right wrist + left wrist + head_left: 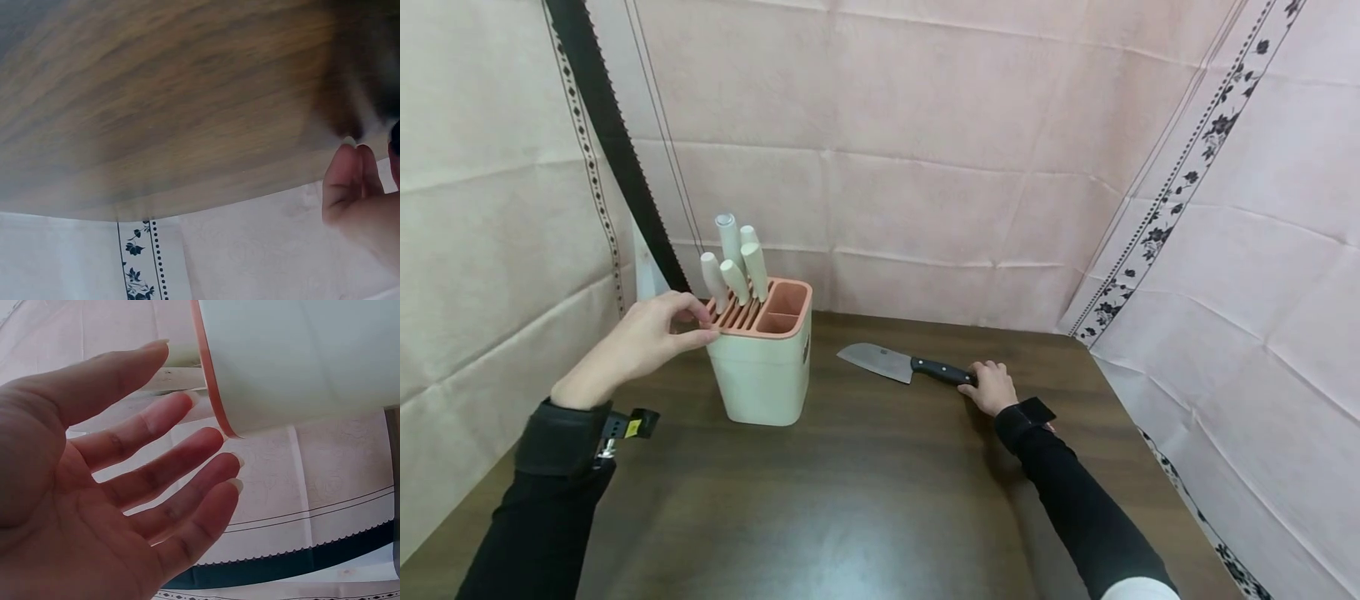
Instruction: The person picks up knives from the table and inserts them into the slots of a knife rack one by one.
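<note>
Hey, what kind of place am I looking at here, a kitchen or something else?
Probably a staged tabletop set, not a real kitchen: pink floral-trimmed cloth drapes every wall behind a bare wooden table, which holds only a knife block and a cleaver.

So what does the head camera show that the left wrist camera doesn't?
Only the head view shows the right hand on the black handle of the cleaver lying on the dark wooden table, plus the pale knife handles standing in the block's slots. Only the left wrist view shows the left hand's palm and straight, spread fingers. Both show the left hand at the cream knife block with its orange rim.
</note>
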Motion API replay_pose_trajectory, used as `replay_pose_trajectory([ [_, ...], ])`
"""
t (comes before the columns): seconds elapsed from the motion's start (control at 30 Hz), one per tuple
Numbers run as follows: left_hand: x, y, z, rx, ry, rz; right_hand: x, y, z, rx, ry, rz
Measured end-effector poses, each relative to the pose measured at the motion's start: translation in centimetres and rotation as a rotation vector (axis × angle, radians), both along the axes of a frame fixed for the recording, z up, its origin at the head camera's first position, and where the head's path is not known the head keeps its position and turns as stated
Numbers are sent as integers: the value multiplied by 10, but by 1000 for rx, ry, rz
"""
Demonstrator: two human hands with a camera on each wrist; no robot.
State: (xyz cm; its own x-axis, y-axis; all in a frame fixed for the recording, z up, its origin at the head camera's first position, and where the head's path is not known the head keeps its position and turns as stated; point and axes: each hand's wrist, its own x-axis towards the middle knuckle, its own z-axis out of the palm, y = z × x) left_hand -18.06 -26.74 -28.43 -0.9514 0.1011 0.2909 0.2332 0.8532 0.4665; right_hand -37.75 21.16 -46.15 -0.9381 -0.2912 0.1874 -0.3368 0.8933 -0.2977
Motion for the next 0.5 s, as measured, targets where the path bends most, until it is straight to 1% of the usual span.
replay_pose_trajectory([
  [0.2,-1,4,2,32,-18,-25,3,1,0,-23,20,7],
  [0.3,0,5,1,25,-21,-16,3,2,3,-72,30,31],
  [0.4,2,6,3,20,-14,-10,3,3,12,-159,2,50],
  [0.5,5,10,6,18,0,-21,3,4,30,-259,-43,50],
])
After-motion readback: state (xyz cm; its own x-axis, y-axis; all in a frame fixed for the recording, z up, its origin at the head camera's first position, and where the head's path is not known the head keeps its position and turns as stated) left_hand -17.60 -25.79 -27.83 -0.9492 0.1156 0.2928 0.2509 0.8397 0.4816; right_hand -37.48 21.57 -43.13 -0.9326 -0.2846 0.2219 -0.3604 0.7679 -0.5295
